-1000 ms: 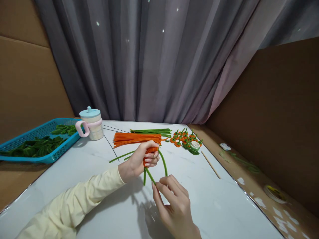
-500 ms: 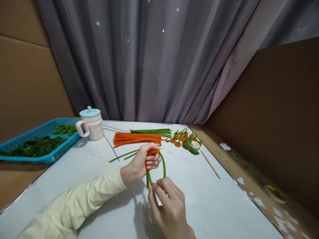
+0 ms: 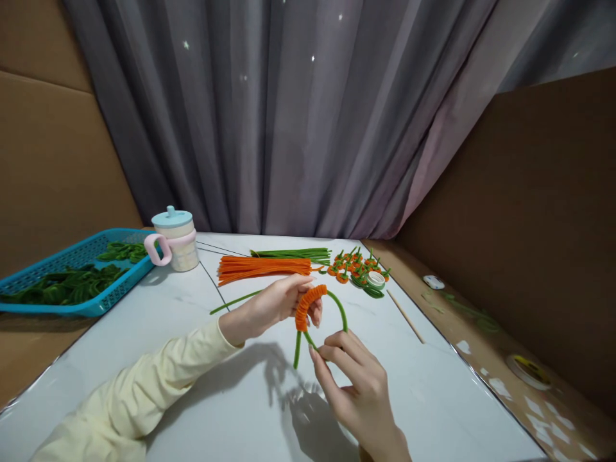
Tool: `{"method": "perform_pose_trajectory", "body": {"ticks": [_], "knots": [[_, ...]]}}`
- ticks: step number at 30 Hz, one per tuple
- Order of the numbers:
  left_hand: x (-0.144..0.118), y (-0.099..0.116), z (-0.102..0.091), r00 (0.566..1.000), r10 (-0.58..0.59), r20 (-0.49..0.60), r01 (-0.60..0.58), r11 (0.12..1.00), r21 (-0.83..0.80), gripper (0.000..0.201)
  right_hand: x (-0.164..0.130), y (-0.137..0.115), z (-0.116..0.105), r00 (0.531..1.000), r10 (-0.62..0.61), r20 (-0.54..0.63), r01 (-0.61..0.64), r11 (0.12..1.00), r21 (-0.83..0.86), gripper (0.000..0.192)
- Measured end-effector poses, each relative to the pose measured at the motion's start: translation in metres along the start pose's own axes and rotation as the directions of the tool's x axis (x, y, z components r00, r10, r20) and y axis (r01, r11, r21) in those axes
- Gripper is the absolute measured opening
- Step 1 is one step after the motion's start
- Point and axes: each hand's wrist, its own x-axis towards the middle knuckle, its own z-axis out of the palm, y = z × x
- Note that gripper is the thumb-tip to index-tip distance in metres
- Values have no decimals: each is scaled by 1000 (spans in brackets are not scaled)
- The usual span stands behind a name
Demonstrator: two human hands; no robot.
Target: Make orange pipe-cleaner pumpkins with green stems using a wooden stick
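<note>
An orange pipe cleaner coil (image 3: 308, 307) is threaded on a bent green pipe cleaner (image 3: 341, 308), which forms a loop. Between thumb and fingertips, my right hand (image 3: 359, 378) pinches the loop's lower right part. My left hand (image 3: 276, 303) is behind the coil, thumb stretched over the top and fingers loosely curled and apart; whether they touch it I cannot tell. A straight green end (image 3: 297, 351) hangs below the coil. Another green stem (image 3: 235, 301) sticks out left of my left hand.
Orange pipe cleaners (image 3: 264, 267) and green pipe cleaners (image 3: 291, 253) lie behind my hands. To their right are small orange-and-green pieces (image 3: 356, 262), a tape roll (image 3: 376, 278) and a thin stick (image 3: 405, 316). At left stand a lidded cup (image 3: 183, 247) and a blue basket (image 3: 103, 307).
My right hand has moved right, drawing the coil and green loop forward out of my left hand's grip. My left fingers have loosened, and more of the orange coil shows.
</note>
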Motion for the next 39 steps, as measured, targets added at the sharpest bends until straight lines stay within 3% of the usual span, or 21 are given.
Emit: {"method": "perform_pose_trajectory", "body": {"ticks": [2,5,8,17,27,39], "knots": [[-4,8,-3,999,-12,33,6,985,172,36,2,4,-9,998,-25,58,25,1000,1,18],[-8,17,-6,999,-22,45,0,892,452,28,2,9,-18,993,-47,109,48,999,-6,17],[-9,19,-8,998,-33,51,-2,820,572,25,0,12,-22,992,-39,121,43,999,-31,15],[-5,6,-2,997,26,-71,9,893,450,27,-2,9,-18,992,-45,119,72,969,-237,19],[-1,-4,5,987,73,-143,-11,920,393,30,-5,4,-2,999,-53,1,49,929,-367,23],[-1,-6,6,993,88,-83,-45,906,421,27,-7,4,-5,997,-74,-21,63,940,-335,24]]}}
